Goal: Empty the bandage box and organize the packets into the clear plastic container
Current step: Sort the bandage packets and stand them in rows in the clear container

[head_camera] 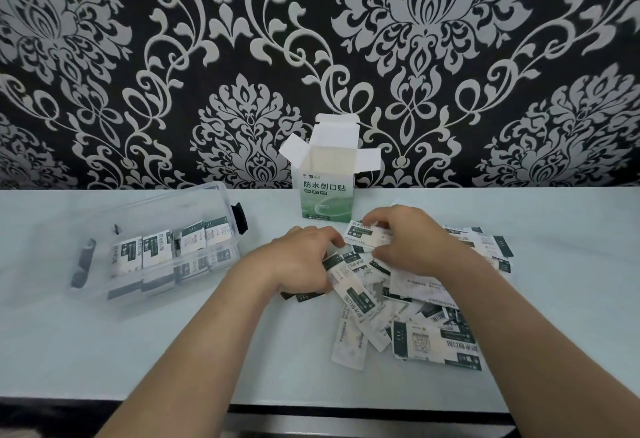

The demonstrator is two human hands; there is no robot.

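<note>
the bandage box point(327, 191) stands upright at the back of the white table point(104, 351), flaps open. left of it, the clear plastic container point(156, 207) holds a row of packets point(157, 247). loose packets point(436, 344) lie heaped on the right. over the heap, the left hand point(304, 257) curls around a few packets, and the right hand point(412, 240) pinches one.

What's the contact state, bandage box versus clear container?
Apart. Head view shows bare table between the bandage box and the clear container.
</note>
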